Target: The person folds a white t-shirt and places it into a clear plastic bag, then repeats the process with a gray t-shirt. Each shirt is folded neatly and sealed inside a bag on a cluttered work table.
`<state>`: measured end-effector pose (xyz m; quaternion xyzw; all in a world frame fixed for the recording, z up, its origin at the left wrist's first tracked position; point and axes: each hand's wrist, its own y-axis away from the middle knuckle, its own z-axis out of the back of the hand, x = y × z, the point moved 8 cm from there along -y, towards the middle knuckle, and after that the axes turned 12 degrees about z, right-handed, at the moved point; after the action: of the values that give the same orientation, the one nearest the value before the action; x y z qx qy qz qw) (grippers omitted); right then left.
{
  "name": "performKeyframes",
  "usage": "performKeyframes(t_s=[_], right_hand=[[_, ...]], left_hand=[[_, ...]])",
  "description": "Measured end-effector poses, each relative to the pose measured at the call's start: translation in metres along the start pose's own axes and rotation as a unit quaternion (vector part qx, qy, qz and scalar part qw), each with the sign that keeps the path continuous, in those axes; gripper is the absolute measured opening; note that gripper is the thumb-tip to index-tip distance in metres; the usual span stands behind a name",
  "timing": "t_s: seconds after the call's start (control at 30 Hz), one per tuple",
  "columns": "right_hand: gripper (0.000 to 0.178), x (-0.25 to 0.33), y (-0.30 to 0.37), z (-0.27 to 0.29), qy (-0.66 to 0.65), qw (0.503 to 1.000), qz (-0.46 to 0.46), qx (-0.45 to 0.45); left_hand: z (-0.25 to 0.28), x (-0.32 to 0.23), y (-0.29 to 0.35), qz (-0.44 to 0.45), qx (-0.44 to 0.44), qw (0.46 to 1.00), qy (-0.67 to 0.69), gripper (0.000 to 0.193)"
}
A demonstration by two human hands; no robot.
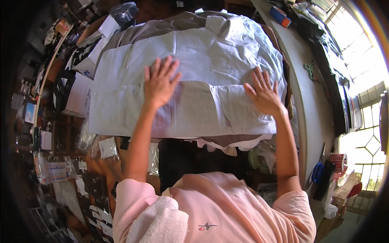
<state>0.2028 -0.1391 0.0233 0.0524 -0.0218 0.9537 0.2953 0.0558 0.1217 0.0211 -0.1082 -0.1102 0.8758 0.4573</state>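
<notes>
Lying long axis left-to-right, pale cloth [190,56], straight edge toward person; hands [161,83] splayed wide over it, gripping nothing.

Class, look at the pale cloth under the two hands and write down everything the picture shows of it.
The pale cloth is light grey-blue and looks woven and soft. It lies spread broadly in front of the person, mostly flat but with creases and crumpled folds at the far right. A straight edge or fold runs across its nearer half, with a seam-like line near the right hand. The left hand and right hand seem to rest on it, palms down. Darker cloth shows beyond its far left edge.
</notes>
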Motion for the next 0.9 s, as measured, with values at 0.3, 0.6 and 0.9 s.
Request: performKeyframes(t_s=[0.3, 0.6, 0.9], right_hand=[[0.057, -0.104, -0.174, 0.014, -0.083, 0.956, -0.147, -0.238], [0.049, -0.092, -0.160, 0.000, -0.017, 0.953, -0.166, -0.254], [0.070, -0.104, -0.181, -0.016, -0.135, 0.954, -0.216, -0.157]], left_hand=[[-0.054, 0.214, -0.141, 0.136, -0.035, 0.989, 0.037, 0.045], [-0.004, 0.220, -0.156, 0.156, -0.001, 0.980, -0.127, 0.041], [0.040, 0.263, -0.118, 0.218, 0.012, 0.928, -0.302, 0.022]])
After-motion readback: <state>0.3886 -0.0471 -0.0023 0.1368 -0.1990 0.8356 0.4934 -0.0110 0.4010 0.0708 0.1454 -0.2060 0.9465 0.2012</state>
